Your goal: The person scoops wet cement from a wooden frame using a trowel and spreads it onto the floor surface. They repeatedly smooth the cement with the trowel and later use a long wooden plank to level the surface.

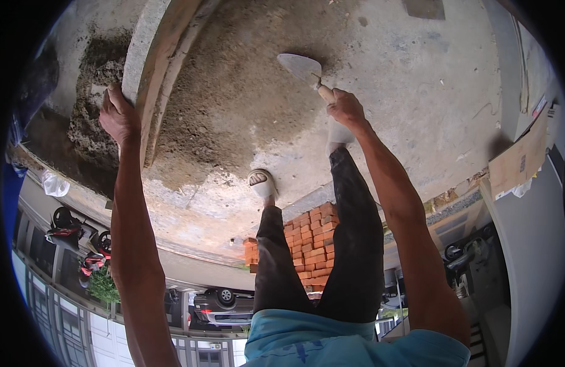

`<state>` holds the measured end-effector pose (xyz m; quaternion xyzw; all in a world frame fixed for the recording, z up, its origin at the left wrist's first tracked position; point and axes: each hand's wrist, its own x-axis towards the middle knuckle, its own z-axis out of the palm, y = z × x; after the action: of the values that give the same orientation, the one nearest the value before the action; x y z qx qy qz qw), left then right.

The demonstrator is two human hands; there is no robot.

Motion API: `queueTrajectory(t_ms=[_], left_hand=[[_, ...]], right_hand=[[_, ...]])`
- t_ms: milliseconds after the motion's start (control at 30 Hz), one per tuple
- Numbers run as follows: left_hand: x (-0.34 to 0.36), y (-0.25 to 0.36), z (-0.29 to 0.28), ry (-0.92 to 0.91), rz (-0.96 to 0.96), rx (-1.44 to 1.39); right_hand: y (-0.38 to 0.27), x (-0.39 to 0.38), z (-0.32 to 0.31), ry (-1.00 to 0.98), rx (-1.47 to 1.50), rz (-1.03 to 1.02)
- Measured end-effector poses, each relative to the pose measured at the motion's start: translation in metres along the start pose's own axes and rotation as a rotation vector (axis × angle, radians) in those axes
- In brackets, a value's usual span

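Floor: concrete, one dark damp patch spread, the rest bare.
Mortar heap: still piled beside the long board.
Left hand: grip clenched on the board's edge.
Right hand: grasping the trowel, blade nearly clean, over the patch.

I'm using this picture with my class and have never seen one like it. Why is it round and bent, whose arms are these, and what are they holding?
There is no machine here. A person wears a wide fisheye camera on the head, looking down, so the view is round and straight edges bend. The two bare arms coming in from below are that person's own.

The right hand grips the wooden handle of a trowel, its blade over the concrete floor. The left hand rests on the edge of a long plank, beside a heap of wet mortar. Below are the person's legs and a sandal, and further down a stack of red bricks.
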<state>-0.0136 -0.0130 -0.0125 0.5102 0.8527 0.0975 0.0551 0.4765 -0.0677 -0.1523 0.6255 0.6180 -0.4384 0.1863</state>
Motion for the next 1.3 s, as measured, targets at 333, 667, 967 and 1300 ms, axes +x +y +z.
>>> queueTrajectory(t_ms=[333, 667, 967, 1300], left_hand=[[0.002, 0.003, 0.001, -0.006, -0.060, -0.043], [0.001, 0.012, -0.007, -0.019, -0.051, -0.066], [-0.001, 0.009, -0.012, -0.116, -0.181, -0.057], [-0.003, -0.010, -0.016, -0.072, -0.082, 0.059]], right_hand=[[-0.002, 0.054, -0.041, 0.416, 0.680, 0.340], [-0.149, -0.031, 0.031, -0.057, 0.107, -0.264], [-0.131, -0.233, -0.089, -0.316, 1.026, 0.283], [-0.140, -0.302, -0.076, -0.206, 1.193, 0.297]])
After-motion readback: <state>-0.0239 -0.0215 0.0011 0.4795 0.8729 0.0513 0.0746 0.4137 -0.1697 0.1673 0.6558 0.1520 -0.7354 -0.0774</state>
